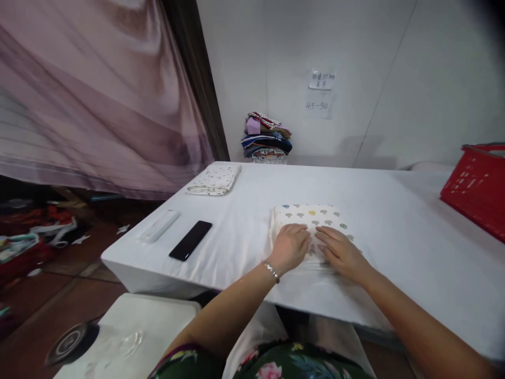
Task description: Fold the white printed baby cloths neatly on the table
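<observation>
A folded white cloth (303, 215) printed with small grey, yellow and green mushroom-like shapes lies on the white-covered table (244, 231) in front of me. My left hand (291, 246) rests flat on its left part, with a bracelet (271, 270) around the wrist. On its right part lies my right hand (340, 251), fingers stretched out and pointing left. Both hands press on the cloth from above and grip nothing. Part of the cloth's near side is hidden under them. Another folded white cloth (215, 180) with small dark specks sits at the table's far left corner.
A black phone (191, 240) and a white oblong object (160, 225) lie on the left. At the right edge stands a red basket (477, 184). Stacked fabrics (267, 138) rise behind the table. A pink curtain (118, 105) hangs at left, above a white stool (153, 321).
</observation>
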Demonstrator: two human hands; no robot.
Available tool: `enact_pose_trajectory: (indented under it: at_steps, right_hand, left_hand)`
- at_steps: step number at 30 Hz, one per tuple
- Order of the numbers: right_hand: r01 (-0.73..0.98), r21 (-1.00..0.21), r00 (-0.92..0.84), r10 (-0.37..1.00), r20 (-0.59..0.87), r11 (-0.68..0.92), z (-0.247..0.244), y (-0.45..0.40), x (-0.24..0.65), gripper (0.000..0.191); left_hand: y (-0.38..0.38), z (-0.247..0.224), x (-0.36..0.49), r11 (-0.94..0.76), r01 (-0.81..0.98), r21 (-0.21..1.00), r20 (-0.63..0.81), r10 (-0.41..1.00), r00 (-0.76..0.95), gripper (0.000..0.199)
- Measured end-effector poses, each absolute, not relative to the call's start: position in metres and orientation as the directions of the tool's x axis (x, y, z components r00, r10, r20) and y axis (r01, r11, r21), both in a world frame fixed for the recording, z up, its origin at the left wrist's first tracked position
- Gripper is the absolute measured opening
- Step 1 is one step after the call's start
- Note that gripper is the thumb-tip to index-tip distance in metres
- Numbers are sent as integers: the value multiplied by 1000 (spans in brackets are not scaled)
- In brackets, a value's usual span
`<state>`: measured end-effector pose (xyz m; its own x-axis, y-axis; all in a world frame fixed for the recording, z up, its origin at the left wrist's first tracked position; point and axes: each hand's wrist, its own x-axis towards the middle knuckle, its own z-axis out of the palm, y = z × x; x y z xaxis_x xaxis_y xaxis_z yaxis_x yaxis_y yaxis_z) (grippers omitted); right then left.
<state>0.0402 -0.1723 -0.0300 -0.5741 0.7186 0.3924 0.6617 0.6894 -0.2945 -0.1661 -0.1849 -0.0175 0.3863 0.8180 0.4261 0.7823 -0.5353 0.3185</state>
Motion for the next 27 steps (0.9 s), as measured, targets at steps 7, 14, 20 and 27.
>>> enact_pose_trajectory:
  at_steps: [7, 14, 20, 27]
  right_hand:
    - [756, -213, -600, 786, 152, 618, -66, -173, 25, 56]
    - [782, -267, -524, 826, 206, 563, -42, -132, 27, 54]
    - [915, -166, -345, 926, 152, 368, -61, -91, 32, 54]
    - [911, -232, -340, 939, 51, 342, -54, -88, 33, 55]
  left_hand:
    - [-171, -51, -169, -351, 866, 355, 247, 929, 275, 47]
    - [-129, -30, -194, -150, 772, 617, 265, 964, -24, 39]
    - [-82, -34, -209, 224, 732, 643, -24, 962, -273, 33]
    - [-79, -46, -201, 214, 795, 568, 16, 963, -270, 34]
